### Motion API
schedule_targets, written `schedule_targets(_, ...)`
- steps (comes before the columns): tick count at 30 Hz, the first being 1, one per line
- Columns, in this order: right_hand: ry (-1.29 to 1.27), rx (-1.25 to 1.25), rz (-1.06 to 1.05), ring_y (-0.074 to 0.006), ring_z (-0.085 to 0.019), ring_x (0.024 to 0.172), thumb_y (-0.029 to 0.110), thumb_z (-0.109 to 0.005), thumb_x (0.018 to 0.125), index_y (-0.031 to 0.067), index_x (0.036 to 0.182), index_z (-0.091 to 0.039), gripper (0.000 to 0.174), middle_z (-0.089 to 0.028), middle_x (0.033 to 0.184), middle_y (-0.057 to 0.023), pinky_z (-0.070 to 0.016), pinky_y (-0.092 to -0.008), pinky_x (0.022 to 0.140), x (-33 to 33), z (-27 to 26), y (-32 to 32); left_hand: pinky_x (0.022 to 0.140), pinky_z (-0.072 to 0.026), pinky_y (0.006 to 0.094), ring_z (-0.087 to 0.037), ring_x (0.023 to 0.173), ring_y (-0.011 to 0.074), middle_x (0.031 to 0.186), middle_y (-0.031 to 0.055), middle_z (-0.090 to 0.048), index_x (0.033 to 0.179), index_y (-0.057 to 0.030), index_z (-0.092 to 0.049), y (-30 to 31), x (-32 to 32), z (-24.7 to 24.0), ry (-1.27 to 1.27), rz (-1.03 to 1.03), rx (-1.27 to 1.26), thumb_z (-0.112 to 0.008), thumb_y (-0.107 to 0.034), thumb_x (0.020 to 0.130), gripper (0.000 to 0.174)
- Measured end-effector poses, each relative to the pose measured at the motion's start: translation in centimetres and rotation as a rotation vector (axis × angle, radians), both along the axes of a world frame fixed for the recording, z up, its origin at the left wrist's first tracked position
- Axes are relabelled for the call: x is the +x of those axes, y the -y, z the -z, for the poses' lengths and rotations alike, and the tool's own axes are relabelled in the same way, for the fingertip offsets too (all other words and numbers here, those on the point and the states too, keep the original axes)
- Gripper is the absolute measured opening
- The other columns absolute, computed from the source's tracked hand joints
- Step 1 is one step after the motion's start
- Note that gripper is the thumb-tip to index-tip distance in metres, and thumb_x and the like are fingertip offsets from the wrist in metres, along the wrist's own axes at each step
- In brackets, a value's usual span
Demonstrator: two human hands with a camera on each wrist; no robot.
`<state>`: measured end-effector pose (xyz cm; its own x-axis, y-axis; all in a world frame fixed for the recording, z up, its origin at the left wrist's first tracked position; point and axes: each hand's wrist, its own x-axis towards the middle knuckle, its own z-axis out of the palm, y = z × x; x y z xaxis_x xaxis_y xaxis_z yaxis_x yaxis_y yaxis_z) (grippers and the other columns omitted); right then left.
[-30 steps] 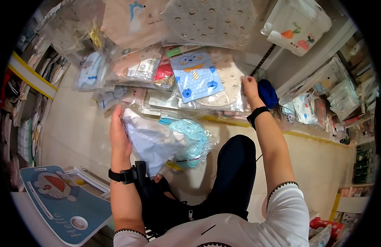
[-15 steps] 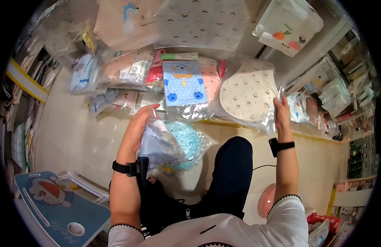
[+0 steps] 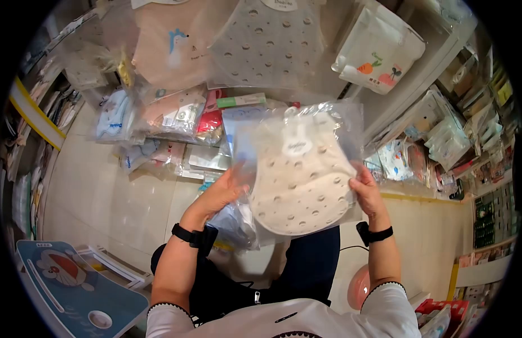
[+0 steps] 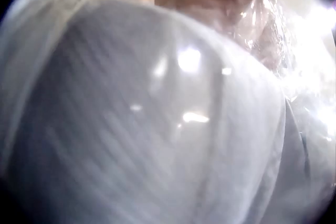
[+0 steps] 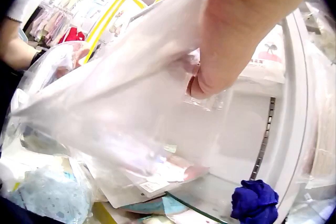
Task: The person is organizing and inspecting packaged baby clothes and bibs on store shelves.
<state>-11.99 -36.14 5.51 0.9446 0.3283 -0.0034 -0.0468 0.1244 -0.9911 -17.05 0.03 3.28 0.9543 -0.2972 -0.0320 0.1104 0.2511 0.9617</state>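
A cream patterned bib in a clear bag (image 3: 300, 186) is held up before the body in the head view. The right hand (image 3: 369, 191) pinches its right edge, thumb in front; in the right wrist view that hand (image 5: 236, 29) grips the clear plastic. At the bag's left edge, the left hand (image 3: 218, 194) has its fingers curled round the plastic. Below that hand hangs a grey-blue bagged item (image 3: 232, 225), which fills the left wrist view as a blurred grey cloth (image 4: 131, 119). Whether the left hand also holds it is hidden.
Behind the bib, a shelf carries a blue bagged item (image 3: 234, 121) and a red one (image 3: 210, 121). Bagged bibs (image 3: 266, 45) hang above. At the lower left stands a blue tray table (image 3: 80, 293); a pink round object (image 3: 359, 287) is at the right.
The right hand has lifted the cream bib off the shelf area and brought it toward the body. The left hand has moved right to the bib bag's edge, and the blue item is partly covered.
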Motion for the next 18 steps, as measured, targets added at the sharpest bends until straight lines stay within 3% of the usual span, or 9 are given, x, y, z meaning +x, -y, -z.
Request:
schedule_targets(6,0.065,0.015,-0.127,-0.0139,-0.047,0.104,0.008,-0.056,0.081,0.0029,0.124,-0.038,0.047,-0.05,0.115,-0.0055,-0.0357,-0.0268,0.09,2.8,1.0,-3.4,0.087,-0.0394,0.0276,-0.051,0.1,0.0151,0.113,0.0098,-0.054,0.118,0.0048,-0.047,-1.2,-0.3,-1.8,-0.092,-0.085,0.008,-0.059,-0.023,0.08,0.048)
schedule_targets(10,0.085,-0.054,-0.147,-0.0121,-0.045,0.107,0.005,-0.053,0.082,0.0034,0.125,-0.037,0.046,-0.049,0.116,-0.0045,-0.0356,-0.0266,0.09,3.0,0.5,-5.0,0.081,-0.0422,0.0259,-0.055,0.091,0.0131,0.104,0.0091,-0.058,0.11,0.0061,-0.053,-1.1,0.1,-0.6,-0.041,-0.222,0.078,-0.056,-0.018,0.082,0.037)
schedule_targets(13,0.062,-0.126,-0.173,-0.0128,-0.045,0.108,0.006,-0.052,0.083,0.0031,0.128,-0.034,0.049,-0.045,0.121,-0.0061,-0.0361,-0.0274,0.09,3.4,0.9,-5.3,0.087,-0.0387,0.0268,-0.051,0.099,0.0131,0.11,0.0075,-0.056,0.113,0.0022,-0.052,-0.8,-0.2,-1.2,-0.093,-0.303,0.04,-0.055,-0.015,0.083,0.034)
schedule_targets(16,0.231,-0.229,-0.115,-0.0153,-0.044,0.109,0.009,-0.055,0.082,0.0029,0.13,-0.029,0.055,-0.042,0.124,-0.0095,-0.0369,-0.0281,0.09,4.9,2.5,-5.1,0.077,-0.042,0.0242,-0.054,0.084,0.0105,0.095,0.0041,-0.06,0.106,0.0039,-0.056,-0.1,-0.3,-1.2,-0.049,-0.431,0.099,-0.055,-0.014,0.083,0.029)
schedule_targets(17,0.389,-0.42,0.005,-0.0186,-0.045,0.108,0.007,-0.057,0.079,0.0032,0.132,-0.025,0.062,-0.042,0.123,-0.0135,-0.038,-0.0297,0.089,5.4,2.5,-4.9,0.076,-0.0419,0.0242,-0.054,0.084,0.0103,0.094,0.0034,-0.06,0.105,0.0034,-0.057,-0.2,-0.3,-1.1,-0.052,-0.438,0.121,-0.055,-0.014,0.083,0.028)
schedule_targets(18,0.392,-0.433,0.082,-0.0196,-0.046,0.107,0.005,-0.056,0.077,0.0045,0.133,-0.024,0.064,-0.043,0.121,-0.0147,-0.0384,-0.0306,0.089,5.2,0.9,-5.4,0.076,-0.0419,0.0241,-0.054,0.083,0.0102,0.092,0.0027,-0.06,0.104,0.0028,-0.057,-0.3,-0.1,-1.0,-0.058,-0.446,0.142,-0.054,-0.014,0.083,0.027)
